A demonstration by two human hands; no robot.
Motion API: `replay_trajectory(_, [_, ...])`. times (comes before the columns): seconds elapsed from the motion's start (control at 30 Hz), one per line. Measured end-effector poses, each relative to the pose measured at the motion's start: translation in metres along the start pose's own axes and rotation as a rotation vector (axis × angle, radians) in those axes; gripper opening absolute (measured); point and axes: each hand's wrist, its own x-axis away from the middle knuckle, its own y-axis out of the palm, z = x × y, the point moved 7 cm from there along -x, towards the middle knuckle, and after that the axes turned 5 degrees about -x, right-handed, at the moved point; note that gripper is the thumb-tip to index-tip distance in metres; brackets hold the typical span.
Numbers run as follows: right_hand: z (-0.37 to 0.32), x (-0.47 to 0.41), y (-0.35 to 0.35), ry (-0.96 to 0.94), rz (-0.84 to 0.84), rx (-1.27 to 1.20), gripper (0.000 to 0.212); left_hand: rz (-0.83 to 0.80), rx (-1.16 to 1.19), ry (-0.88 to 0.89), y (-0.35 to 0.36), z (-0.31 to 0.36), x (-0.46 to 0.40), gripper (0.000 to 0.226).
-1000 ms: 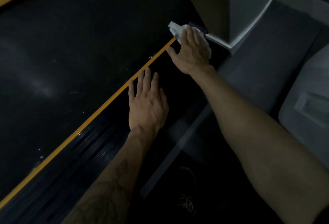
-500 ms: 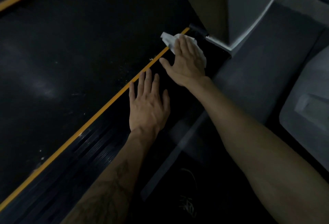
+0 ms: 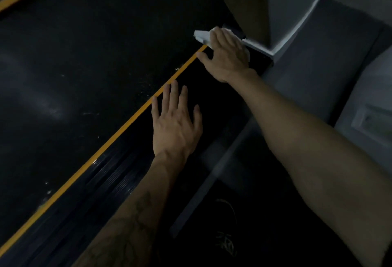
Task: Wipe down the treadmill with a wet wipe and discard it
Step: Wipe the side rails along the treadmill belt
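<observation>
The treadmill's black belt [image 3: 84, 65] fills the left of the view, edged by a yellow stripe [image 3: 118, 133] and a dark ribbed side rail [image 3: 110, 182]. My right hand [image 3: 227, 54] lies flat with straight fingers on a white wet wipe [image 3: 201, 35], pressing it onto the rail's far end beside the grey upright's base. Most of the wipe is hidden under the palm. My left hand [image 3: 176, 124] rests flat on the side rail, fingers spread, holding nothing.
A grey upright column [image 3: 275, 8] rises at the top right, its base against the rail's end. Grey floor [image 3: 318, 59] lies to the right, with a pale grey object [image 3: 373, 114] at the right edge. A dark shoe [image 3: 227, 243] shows below.
My right hand drew the wipe back toward me along the rail, then pushed it forward again to the upright's base. My left hand stayed in place.
</observation>
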Motion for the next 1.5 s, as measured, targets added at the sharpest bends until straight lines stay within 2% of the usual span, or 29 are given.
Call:
replay_trajectory(0.23, [0.000, 0.036, 0.008, 0.019, 0.021, 0.000, 0.086, -0.012, -0.008, -0.001, 0.000, 0.000, 0.000, 0.063])
replay_trajectory(0.47, [0.002, 0.009, -0.004, -0.032, -0.053, 0.043, 0.087, -0.003, 0.002, -0.002, 0.000, 0.000, 0.000, 0.062])
replay_trajectory(0.63, [0.004, 0.055, 0.000, 0.058, 0.011, 0.011, 0.080, 0.001, -0.009, 0.006, 0.001, 0.001, -0.001, 0.066])
replay_trajectory(0.73, [0.001, 0.049, -0.002, 0.102, 0.040, 0.016, 0.082, -0.005, -0.020, 0.004, 0.000, 0.001, -0.001, 0.065])
replay_trajectory(0.87, [-0.002, 0.017, -0.005, 0.006, -0.020, 0.027, 0.079, -0.010, -0.005, -0.004, 0.000, 0.000, -0.001, 0.062])
replay_trajectory(0.97, [0.004, 0.026, -0.007, -0.017, -0.009, 0.014, 0.074, -0.011, -0.009, 0.002, 0.000, 0.000, -0.001, 0.062])
replay_trajectory(1.07, [0.011, 0.051, -0.009, 0.058, 0.060, 0.036, 0.075, -0.017, -0.021, 0.000, 0.001, 0.001, -0.001, 0.062])
replay_trajectory(1.37, [0.019, 0.091, -0.004, 0.298, 0.114, 0.107, 0.081, -0.003, 0.004, -0.002, 0.002, 0.000, -0.002, 0.061])
replay_trajectory(1.5, [0.015, 0.100, -0.014, 0.243, 0.110, 0.155, 0.077, -0.013, 0.006, 0.009, 0.001, -0.001, -0.002, 0.062])
